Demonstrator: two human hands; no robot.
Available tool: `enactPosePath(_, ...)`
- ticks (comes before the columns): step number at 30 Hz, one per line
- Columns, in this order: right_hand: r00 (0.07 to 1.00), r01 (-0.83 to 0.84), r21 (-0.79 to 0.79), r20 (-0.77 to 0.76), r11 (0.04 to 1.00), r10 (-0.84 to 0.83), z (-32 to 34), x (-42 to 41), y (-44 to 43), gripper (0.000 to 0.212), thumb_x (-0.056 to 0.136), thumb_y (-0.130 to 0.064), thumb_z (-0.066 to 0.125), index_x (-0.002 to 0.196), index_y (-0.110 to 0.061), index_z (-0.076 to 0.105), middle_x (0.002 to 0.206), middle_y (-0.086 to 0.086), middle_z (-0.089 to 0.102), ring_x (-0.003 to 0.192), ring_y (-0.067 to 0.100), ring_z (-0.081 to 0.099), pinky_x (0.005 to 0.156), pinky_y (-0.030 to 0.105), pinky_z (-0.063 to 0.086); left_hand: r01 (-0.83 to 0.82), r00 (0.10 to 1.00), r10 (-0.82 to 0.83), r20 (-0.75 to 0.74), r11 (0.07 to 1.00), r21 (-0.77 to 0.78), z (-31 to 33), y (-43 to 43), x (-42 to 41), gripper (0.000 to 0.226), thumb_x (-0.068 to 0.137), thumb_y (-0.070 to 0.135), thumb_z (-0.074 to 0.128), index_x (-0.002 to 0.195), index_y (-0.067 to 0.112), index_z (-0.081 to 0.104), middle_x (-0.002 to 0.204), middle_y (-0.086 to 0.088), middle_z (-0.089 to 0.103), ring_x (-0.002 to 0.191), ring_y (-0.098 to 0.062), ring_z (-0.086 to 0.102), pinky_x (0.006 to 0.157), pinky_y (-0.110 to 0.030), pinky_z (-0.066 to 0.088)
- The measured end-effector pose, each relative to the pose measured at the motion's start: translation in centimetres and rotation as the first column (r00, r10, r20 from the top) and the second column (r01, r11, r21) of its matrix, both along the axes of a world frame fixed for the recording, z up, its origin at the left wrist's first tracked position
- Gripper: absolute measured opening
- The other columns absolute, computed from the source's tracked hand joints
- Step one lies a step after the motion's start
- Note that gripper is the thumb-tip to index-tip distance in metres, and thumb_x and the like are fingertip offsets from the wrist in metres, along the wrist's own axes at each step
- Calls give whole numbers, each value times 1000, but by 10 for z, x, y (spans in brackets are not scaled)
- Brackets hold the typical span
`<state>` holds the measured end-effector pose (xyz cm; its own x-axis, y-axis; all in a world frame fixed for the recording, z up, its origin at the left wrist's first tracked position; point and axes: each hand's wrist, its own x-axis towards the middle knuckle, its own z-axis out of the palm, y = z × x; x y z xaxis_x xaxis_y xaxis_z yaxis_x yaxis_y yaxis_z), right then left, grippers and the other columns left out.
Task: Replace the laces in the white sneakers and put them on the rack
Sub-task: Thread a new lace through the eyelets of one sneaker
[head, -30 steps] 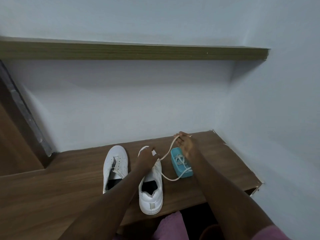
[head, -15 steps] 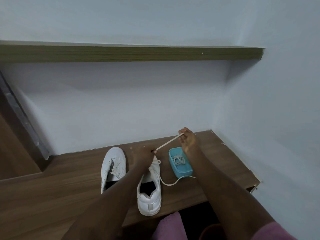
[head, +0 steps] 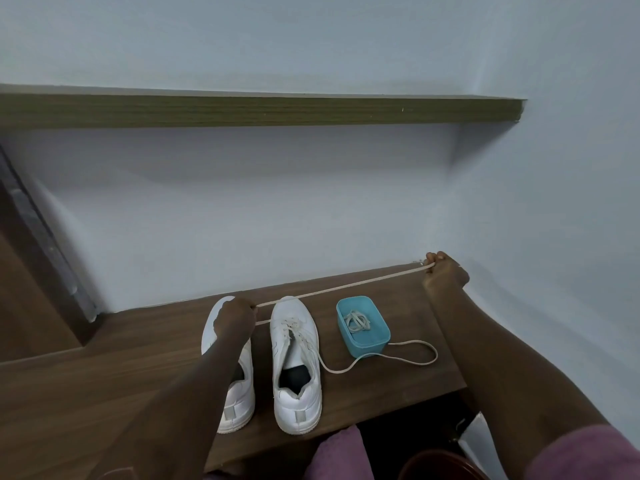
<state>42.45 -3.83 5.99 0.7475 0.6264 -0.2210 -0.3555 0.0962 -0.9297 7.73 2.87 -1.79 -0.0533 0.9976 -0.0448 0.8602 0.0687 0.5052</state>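
Observation:
Two white sneakers stand side by side on the wooden bench (head: 104,382), toes toward the wall. My left hand (head: 234,320) hovers over the left sneaker (head: 239,396) and pinches a cream lace (head: 346,286). The lace runs taut to my right hand (head: 443,271), which pinches its tip near the corner of the wall. The right sneaker (head: 294,372) has a lace through its upper eyelets, and that lace's loose end curls on the bench to the right. A blue box (head: 369,344) right of the sneakers holds a coiled lace (head: 356,321).
A long wooden shelf (head: 263,110) is fixed to the white wall above the bench. The bench ends at the wall corner on the right and its front edge lies just below the sneakers. A dark door frame (head: 41,244) leans at the left.
Both hands have moved apart, the right far to the right and the left over the left sneaker. The lace between them has been drawn out long and taut.

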Motion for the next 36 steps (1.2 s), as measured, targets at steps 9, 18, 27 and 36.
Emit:
enactPosePath(9, 966, 173, 118, 175, 978, -192, 40, -27, 24, 30, 83, 7, 43, 89, -22, 48, 68, -3, 67, 41, 3, 49, 50, 18, 36, 376, 686, -272, 675, 927, -9, 44, -14, 55, 27, 93, 6, 55, 118, 14, 63, 100, -1, 65, 74, -7, 65, 64, -13, 50)
enactPosePath(18, 574, -281, -214, 744, 935, 343, 10, -101, 39, 20, 84, 6, 55, 87, -6, 71, 79, 1, 67, 69, 3, 59, 72, 18, 46, 129, 980, -85, 182, 961, -246, 10, -13, 30, 23, 83, 8, 61, 61, 7, 56, 61, 3, 48, 61, -13, 56, 43, -12, 28)
enactPosePath(27, 301, -440, -554, 651, 707, 697, -77, -184, 28, 23, 80, 8, 52, 86, 2, 73, 94, 13, 70, 83, 20, 58, 67, 15, 35, 155, 954, -71, 291, 948, -277, -4, -31, 41, 26, 81, 11, 59, 60, 13, 43, 60, -6, 49, 54, -20, 46, 52, -26, 39)
enactPosePath(36, 50, -336, -702, 653, 628, 756, -112, -196, 17, 22, 86, -5, 52, 95, -3, 73, 101, 14, 68, 96, 28, 62, 84, 32, 45, 71, 816, 151, 558, 932, -356, -22, -22, 19, 25, 90, 7, 57, 68, 15, 48, 72, -3, 53, 62, -14, 54, 58, -26, 51)
